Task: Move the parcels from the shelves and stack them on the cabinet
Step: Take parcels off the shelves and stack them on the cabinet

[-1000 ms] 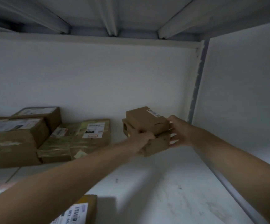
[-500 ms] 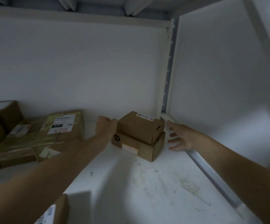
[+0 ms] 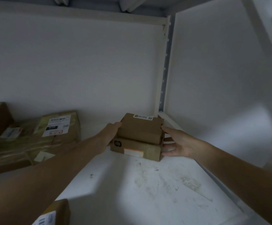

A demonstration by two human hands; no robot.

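Where the lower edge cuts it off, a labelled box [image 3: 54,213] lies nearest on the white shelf [image 3: 148,192]. Farther in, the left hand [image 3: 111,135] presses flat against the left side of two stacked parcels, and the right hand [image 3: 176,142], fingers straight and spread, touches their right side. The small parcel [image 3: 141,127] sits on the wider parcel [image 3: 137,148] in the shelf's back right corner. More taped boxes [image 3: 57,127] lie well to the left.

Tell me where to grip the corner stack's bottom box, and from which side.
Clamp the end faces of the lower box, one palm from each side: the upper box rides on it, and the back wall blocks the rear.
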